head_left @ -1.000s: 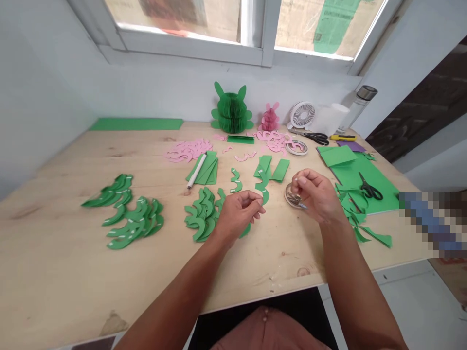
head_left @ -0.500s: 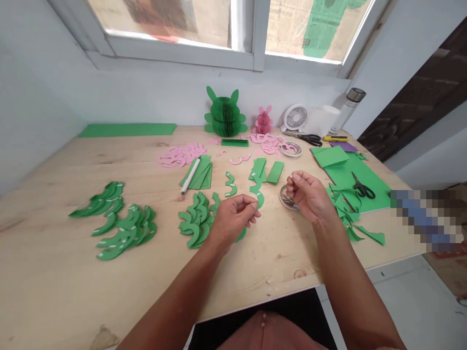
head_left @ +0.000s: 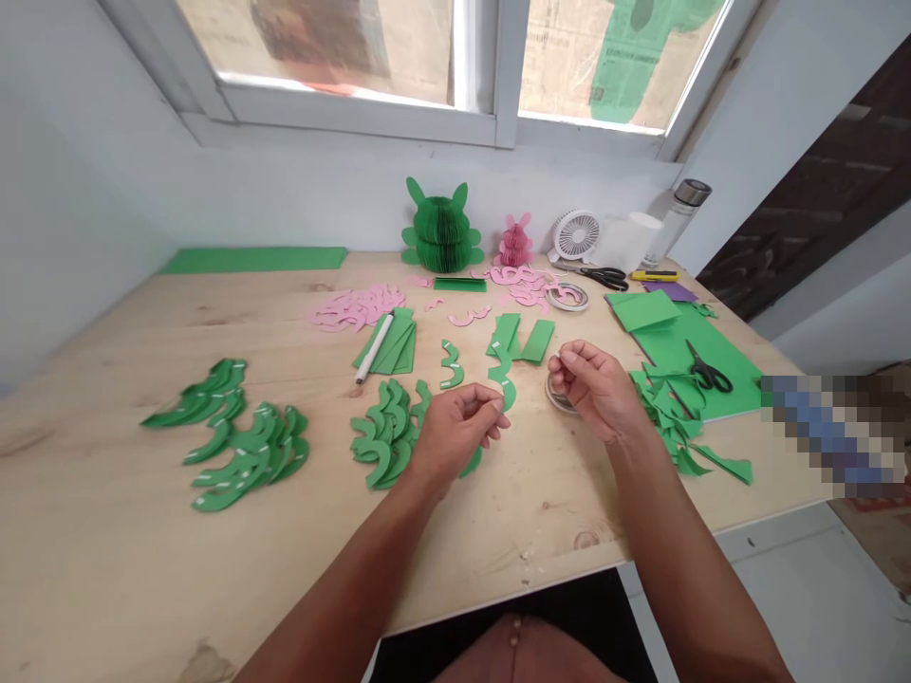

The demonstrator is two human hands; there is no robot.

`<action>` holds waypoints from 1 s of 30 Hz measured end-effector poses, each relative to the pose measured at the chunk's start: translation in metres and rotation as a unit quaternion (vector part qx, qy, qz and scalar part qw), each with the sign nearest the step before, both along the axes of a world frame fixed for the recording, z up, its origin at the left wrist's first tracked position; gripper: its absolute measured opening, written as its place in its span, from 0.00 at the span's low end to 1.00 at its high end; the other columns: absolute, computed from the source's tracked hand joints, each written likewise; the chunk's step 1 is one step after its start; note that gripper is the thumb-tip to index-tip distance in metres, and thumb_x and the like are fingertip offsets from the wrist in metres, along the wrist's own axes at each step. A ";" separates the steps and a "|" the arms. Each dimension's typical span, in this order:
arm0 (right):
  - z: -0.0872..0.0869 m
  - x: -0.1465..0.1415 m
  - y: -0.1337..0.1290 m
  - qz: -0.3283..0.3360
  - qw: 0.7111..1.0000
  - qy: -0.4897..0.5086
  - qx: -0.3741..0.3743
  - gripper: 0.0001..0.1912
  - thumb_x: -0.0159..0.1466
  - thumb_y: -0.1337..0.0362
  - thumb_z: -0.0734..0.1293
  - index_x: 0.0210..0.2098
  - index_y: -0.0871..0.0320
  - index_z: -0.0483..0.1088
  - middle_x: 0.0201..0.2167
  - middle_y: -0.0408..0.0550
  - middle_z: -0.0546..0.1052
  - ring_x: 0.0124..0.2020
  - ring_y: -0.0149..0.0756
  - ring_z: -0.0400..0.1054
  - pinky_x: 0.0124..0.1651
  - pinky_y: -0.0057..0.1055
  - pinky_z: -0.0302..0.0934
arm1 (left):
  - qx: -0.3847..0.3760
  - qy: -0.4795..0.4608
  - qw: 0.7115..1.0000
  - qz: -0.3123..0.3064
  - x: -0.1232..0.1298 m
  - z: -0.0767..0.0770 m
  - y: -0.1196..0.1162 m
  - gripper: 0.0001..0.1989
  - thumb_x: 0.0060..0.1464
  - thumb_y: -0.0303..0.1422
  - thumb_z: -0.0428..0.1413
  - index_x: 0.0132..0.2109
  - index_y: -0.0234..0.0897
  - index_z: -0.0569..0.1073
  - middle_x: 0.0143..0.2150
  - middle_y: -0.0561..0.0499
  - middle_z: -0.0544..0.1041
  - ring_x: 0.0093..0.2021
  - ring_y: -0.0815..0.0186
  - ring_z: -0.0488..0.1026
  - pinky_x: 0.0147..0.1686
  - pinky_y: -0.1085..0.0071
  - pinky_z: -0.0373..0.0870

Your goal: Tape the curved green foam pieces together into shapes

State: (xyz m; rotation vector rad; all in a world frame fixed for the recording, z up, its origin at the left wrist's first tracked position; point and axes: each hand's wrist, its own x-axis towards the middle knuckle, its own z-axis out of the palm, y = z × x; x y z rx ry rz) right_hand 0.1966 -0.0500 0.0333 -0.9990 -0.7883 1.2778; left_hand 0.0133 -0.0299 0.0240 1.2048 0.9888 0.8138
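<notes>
My left hand (head_left: pixel 462 427) is closed in a loose pinch, its fingertips overlapping the lower end of a wavy green paper strip (head_left: pixel 502 365) with small white patches. What those fingers hold, if anything, is hidden. To the right, my right hand (head_left: pixel 592 384) is raised, thumb and index finger pinched on a tiny white bit (head_left: pixel 559 356). A tape roll (head_left: pixel 559 398) sits partly behind that hand. A smaller wavy green piece (head_left: pixel 451 364) lies beyond my left hand, and stacked green wavy pieces (head_left: pixel 384 432) are at its left.
More patched green pieces (head_left: pixel 249 460) lie left. Behind are a white pen (head_left: pixel 374 349), pink cutouts (head_left: pixel 360 306), a green honeycomb paper figure (head_left: pixel 439 232), a pink one (head_left: pixel 514 242) and a fan (head_left: pixel 576 234). On the right are scissors (head_left: pixel 708 368), green scraps (head_left: pixel 673 417) and a yellow cutter (head_left: pixel 655 275).
My right hand has shifted slightly left, closer to my left hand, still pinching. My left hand stays about where it was. The whole view has tilted slightly.
</notes>
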 end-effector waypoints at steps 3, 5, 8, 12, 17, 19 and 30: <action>0.000 -0.001 0.000 0.006 1.000 -0.003 -0.002 0.10 0.50 0.63 0.73 0.28 0.58 0.69 0.25 0.42 0.74 0.24 0.24 0.64 0.27 0.22 0.58 | -0.001 0.003 1.000 -0.002 0.000 0.000 0.000 0.08 0.43 0.35 0.57 0.28 0.33 0.70 0.22 0.50 0.74 0.19 0.71 0.66 0.18 0.75 0.63; 0.000 -0.002 0.000 0.012 1.000 -0.004 -0.003 0.10 0.50 0.64 0.73 0.27 0.59 0.69 0.26 0.43 0.75 0.24 0.24 0.65 0.27 0.21 0.58 | 0.000 0.005 1.000 -0.004 0.000 0.000 0.001 0.08 0.43 0.35 0.57 0.28 0.33 0.70 0.22 0.50 0.74 0.20 0.71 0.66 0.19 0.75 0.63; 0.000 -0.002 0.000 0.018 1.000 -0.008 -0.006 0.09 0.49 0.64 0.73 0.27 0.58 0.70 0.26 0.43 0.75 0.24 0.24 0.65 0.27 0.22 0.58 | 0.003 0.006 1.000 -0.002 0.000 0.000 0.001 0.08 0.43 0.35 0.57 0.28 0.33 0.71 0.22 0.50 0.74 0.19 0.71 0.66 0.18 0.75 0.63; 0.000 -0.003 0.000 0.014 1.000 -0.002 -0.012 0.10 0.52 0.60 0.72 0.26 0.58 0.69 0.26 0.44 0.75 0.24 0.25 0.65 0.27 0.23 0.58 | 0.005 0.004 1.000 0.000 0.000 -0.001 0.001 0.08 0.43 0.35 0.57 0.28 0.33 0.71 0.22 0.50 0.74 0.20 0.71 0.66 0.18 0.76 0.63; -0.002 -0.004 0.001 0.024 1.000 0.000 -0.011 0.11 0.52 0.60 0.71 0.24 0.59 0.67 0.24 0.42 0.73 0.22 0.24 0.63 0.26 0.22 0.56 | 0.001 0.002 1.000 -0.002 0.000 -0.001 0.001 0.08 0.43 0.35 0.57 0.28 0.33 0.70 0.22 0.50 0.74 0.19 0.71 0.66 0.18 0.76 0.63; -0.002 -0.004 0.001 0.029 1.000 0.002 -0.013 0.11 0.51 0.60 0.72 0.24 0.59 0.67 0.23 0.42 0.73 0.22 0.24 0.62 0.25 0.22 0.55 | 0.001 0.003 1.000 -0.001 0.000 -0.001 0.001 0.08 0.43 0.35 0.57 0.28 0.33 0.70 0.21 0.50 0.74 0.19 0.71 0.66 0.18 0.76 0.63; -0.001 -0.005 0.001 0.024 0.999 -0.003 -0.023 0.10 0.49 0.62 0.73 0.24 0.59 0.68 0.23 0.41 0.72 0.21 0.23 0.61 0.24 0.22 0.55 | -0.001 0.002 1.000 0.000 0.001 -0.001 0.001 0.08 0.42 0.35 0.57 0.27 0.34 0.71 0.21 0.51 0.74 0.19 0.71 0.66 0.19 0.75 0.63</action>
